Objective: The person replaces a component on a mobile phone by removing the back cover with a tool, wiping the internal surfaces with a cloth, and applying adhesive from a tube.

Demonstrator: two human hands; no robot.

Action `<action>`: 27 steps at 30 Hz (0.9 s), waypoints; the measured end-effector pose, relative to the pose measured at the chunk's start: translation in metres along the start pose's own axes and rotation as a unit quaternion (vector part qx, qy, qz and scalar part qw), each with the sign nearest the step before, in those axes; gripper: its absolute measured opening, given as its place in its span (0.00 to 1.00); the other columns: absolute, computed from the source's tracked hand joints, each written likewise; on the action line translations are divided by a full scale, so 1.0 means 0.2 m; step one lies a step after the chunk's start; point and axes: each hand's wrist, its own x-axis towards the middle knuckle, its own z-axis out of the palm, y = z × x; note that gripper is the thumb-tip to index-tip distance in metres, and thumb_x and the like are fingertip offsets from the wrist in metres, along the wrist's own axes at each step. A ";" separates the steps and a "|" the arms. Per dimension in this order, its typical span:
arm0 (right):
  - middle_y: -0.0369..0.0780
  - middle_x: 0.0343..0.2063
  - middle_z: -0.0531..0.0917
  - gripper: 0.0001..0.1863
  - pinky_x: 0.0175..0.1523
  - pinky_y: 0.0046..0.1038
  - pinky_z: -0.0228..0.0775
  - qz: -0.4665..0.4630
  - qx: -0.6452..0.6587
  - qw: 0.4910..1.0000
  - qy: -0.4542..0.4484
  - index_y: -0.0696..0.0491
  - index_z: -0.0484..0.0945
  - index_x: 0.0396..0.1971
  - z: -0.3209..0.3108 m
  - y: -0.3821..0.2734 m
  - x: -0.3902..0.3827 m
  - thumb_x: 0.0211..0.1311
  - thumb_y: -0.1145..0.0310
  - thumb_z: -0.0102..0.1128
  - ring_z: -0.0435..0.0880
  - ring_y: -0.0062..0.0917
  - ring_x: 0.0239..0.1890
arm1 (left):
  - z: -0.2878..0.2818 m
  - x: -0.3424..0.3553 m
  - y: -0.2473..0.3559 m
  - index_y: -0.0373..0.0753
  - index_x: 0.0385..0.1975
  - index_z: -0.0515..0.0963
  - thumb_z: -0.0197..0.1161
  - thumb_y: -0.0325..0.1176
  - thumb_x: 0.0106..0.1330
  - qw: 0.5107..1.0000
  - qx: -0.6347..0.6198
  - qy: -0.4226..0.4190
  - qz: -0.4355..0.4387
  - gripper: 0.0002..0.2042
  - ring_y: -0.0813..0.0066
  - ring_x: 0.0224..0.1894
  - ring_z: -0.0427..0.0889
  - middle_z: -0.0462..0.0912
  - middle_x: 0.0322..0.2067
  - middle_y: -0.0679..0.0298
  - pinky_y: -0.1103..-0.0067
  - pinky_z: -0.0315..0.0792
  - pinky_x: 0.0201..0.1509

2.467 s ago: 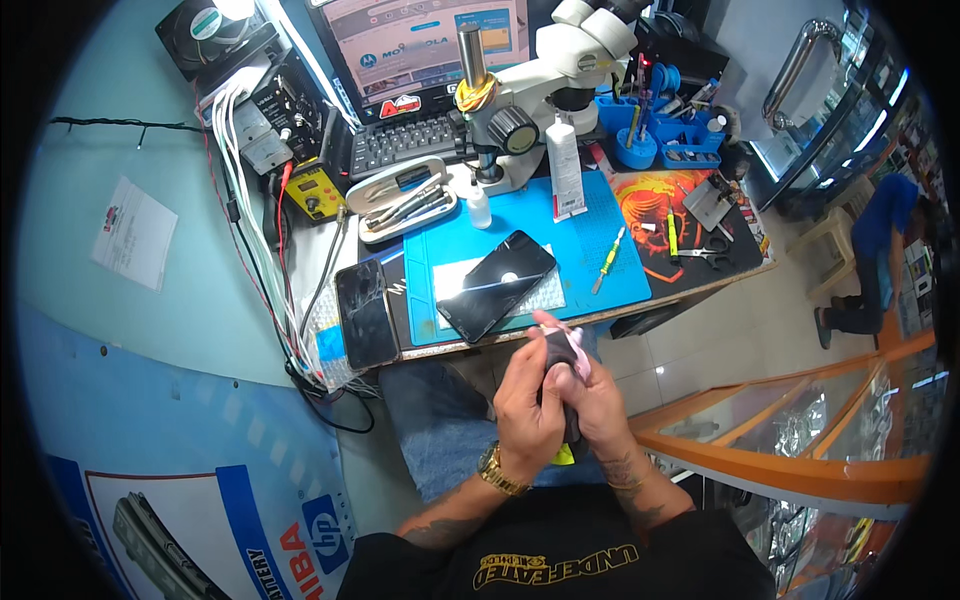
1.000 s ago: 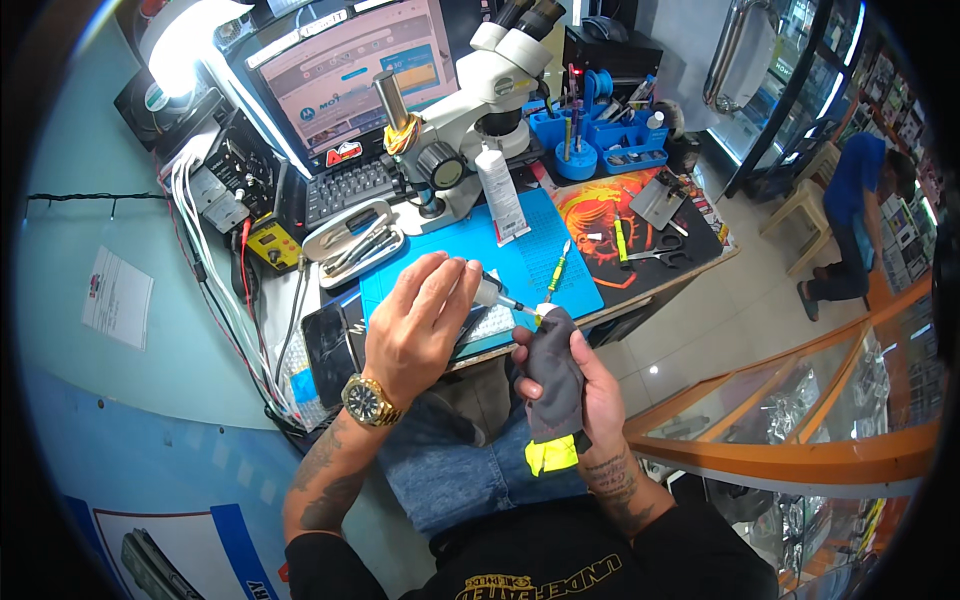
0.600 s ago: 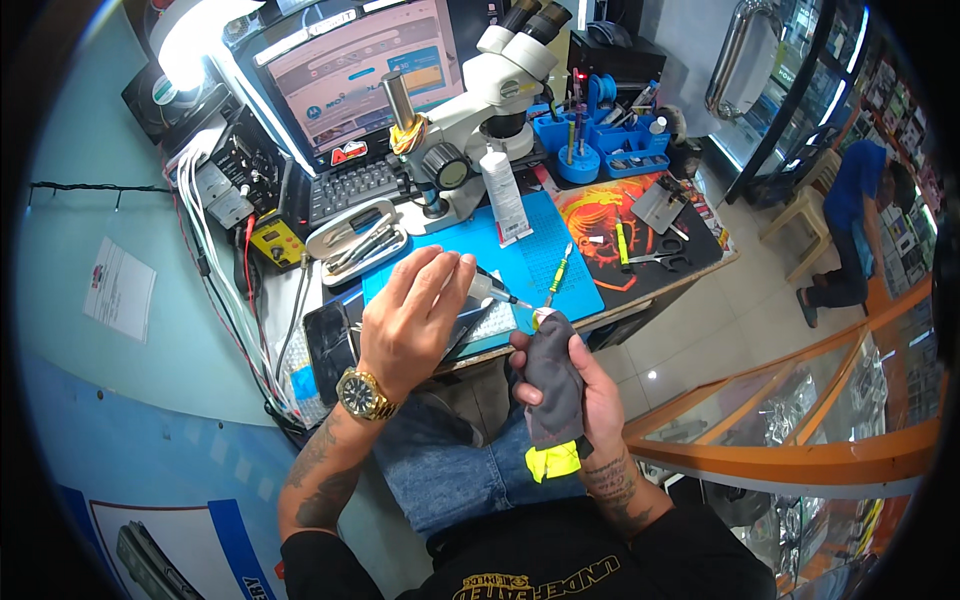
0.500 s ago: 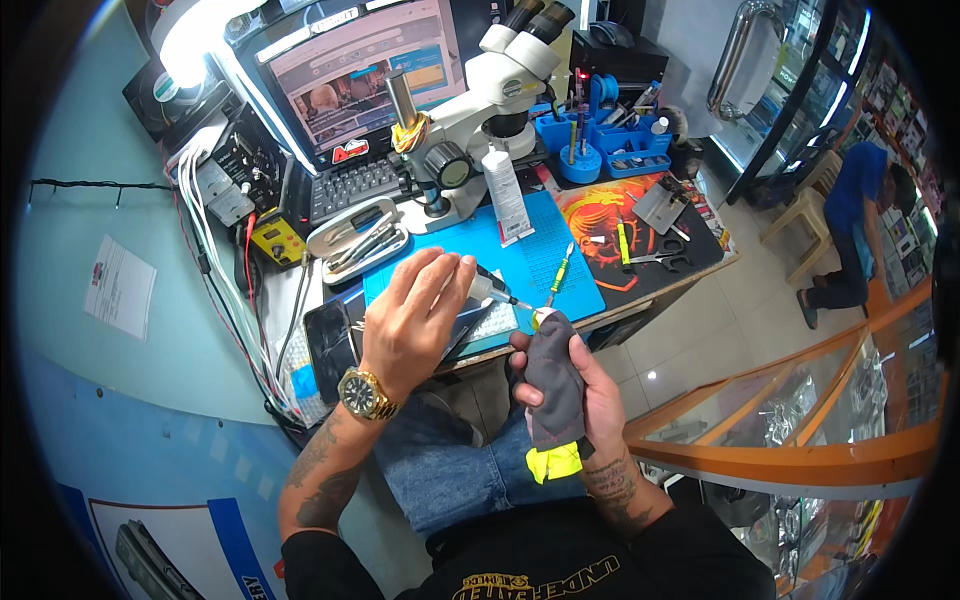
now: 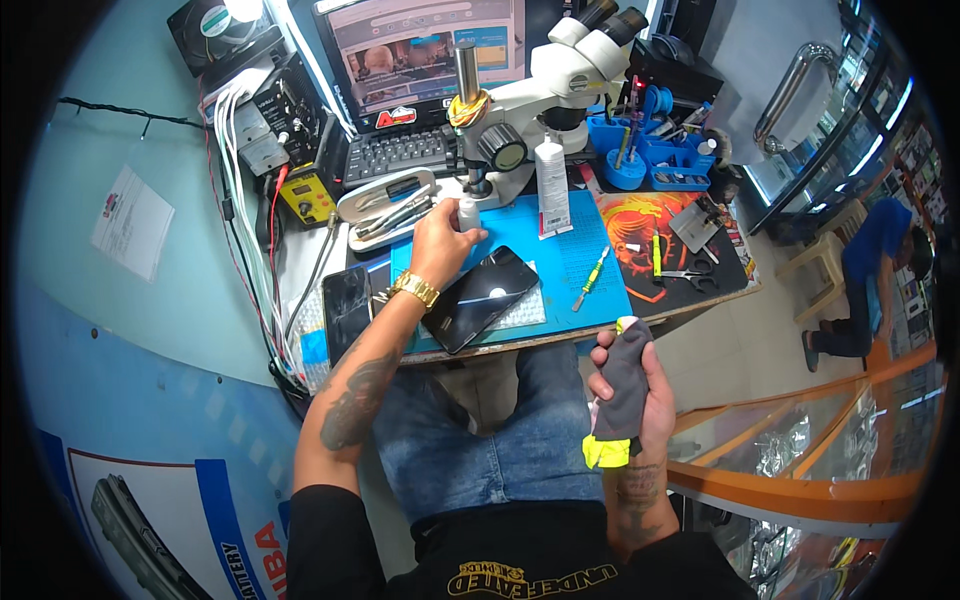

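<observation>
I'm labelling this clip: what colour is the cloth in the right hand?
The cloth is mostly dark grey with some bright yellow, as the head view shows.

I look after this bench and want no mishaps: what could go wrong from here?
The left hand has the small white plastic bottle just behind the large glossy black phone; if it tipped, any liquid inside might reach the phone.

The phone's near corner lies close to the brown wooden table edge, beside the left forearm; a nudge could knock it off.
</observation>
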 end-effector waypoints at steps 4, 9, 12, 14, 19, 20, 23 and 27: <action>0.47 0.52 0.78 0.20 0.46 0.25 0.73 -0.058 -0.316 0.943 0.087 0.59 0.74 0.60 -0.02 0.01 -0.02 0.77 0.61 0.52 0.78 0.31 0.50 | 0.06 0.00 -0.03 0.31 0.43 0.79 0.80 0.31 0.49 0.991 0.060 0.066 0.102 0.23 0.54 0.37 0.87 0.87 0.36 0.49 0.67 0.79 0.42; 0.49 0.48 0.78 0.17 0.54 0.34 0.72 -0.262 -0.728 0.632 0.031 0.58 0.83 0.54 0.01 0.07 0.11 0.65 0.75 0.64 0.80 0.38 0.49 | 0.02 -0.04 -0.04 0.31 0.59 0.74 0.79 0.32 0.52 0.997 0.044 0.038 0.058 0.33 0.55 0.46 0.88 0.87 0.43 0.46 0.67 0.80 0.51; 0.50 0.47 0.77 0.17 0.54 0.37 0.73 -0.259 -0.788 0.559 -0.009 0.55 0.83 0.54 0.07 0.09 0.24 0.65 0.73 0.64 0.80 0.43 0.49 | -0.07 -0.17 -0.05 0.32 0.69 0.64 0.78 0.35 0.57 0.999 0.006 0.019 0.036 0.41 0.55 0.56 0.84 0.82 0.53 0.42 0.67 0.79 0.56; 0.51 0.49 0.76 0.17 0.53 0.40 0.75 -0.257 -0.794 0.550 -0.027 0.54 0.83 0.53 0.10 0.11 0.33 0.64 0.73 0.65 0.79 0.46 0.50 | -0.13 -0.35 -0.01 0.33 0.72 0.60 0.76 0.40 0.59 0.999 0.000 0.031 0.037 0.44 0.52 0.63 0.78 0.76 0.60 0.41 0.67 0.75 0.60; 0.50 0.52 0.75 0.19 0.48 0.42 0.77 -0.252 -0.883 0.375 -0.129 0.54 0.81 0.53 0.14 0.12 0.49 0.60 0.72 0.66 0.77 0.45 0.50 | -0.15 -0.80 0.04 0.32 0.73 0.58 0.83 0.53 0.42 0.969 0.195 0.101 0.113 0.59 0.54 0.56 0.75 0.78 0.54 0.52 0.62 0.66 0.62; 0.50 0.52 0.75 0.19 0.47 0.42 0.77 -0.246 -0.890 0.352 -0.154 0.54 0.81 0.52 0.14 0.13 0.52 0.59 0.73 0.66 0.77 0.45 0.50 | -0.12 -0.82 0.00 0.32 0.73 0.58 0.84 0.52 0.41 0.968 0.197 0.109 0.113 0.59 0.55 0.56 0.75 0.78 0.54 0.53 0.62 0.66 0.62; 0.49 0.51 0.75 0.16 0.45 0.42 0.77 -0.228 -0.908 0.316 -0.153 0.55 0.81 0.50 0.11 0.21 0.57 0.61 0.71 0.63 0.77 0.44 0.49 | -0.09 -0.81 -0.08 0.32 0.72 0.60 0.84 0.49 0.41 0.970 0.158 0.153 0.099 0.57 0.58 0.54 0.76 0.80 0.52 0.57 0.63 0.65 0.60; 0.51 0.52 0.76 0.14 0.47 0.42 0.77 -0.220 -0.890 0.342 -0.205 0.53 0.83 0.47 0.15 0.46 0.34 0.63 0.68 0.60 0.77 0.45 0.50 | -0.07 -0.80 -0.09 0.33 0.71 0.62 0.85 0.45 0.41 0.969 0.137 0.169 0.114 0.54 0.60 0.53 0.77 0.82 0.49 0.59 0.63 0.66 0.58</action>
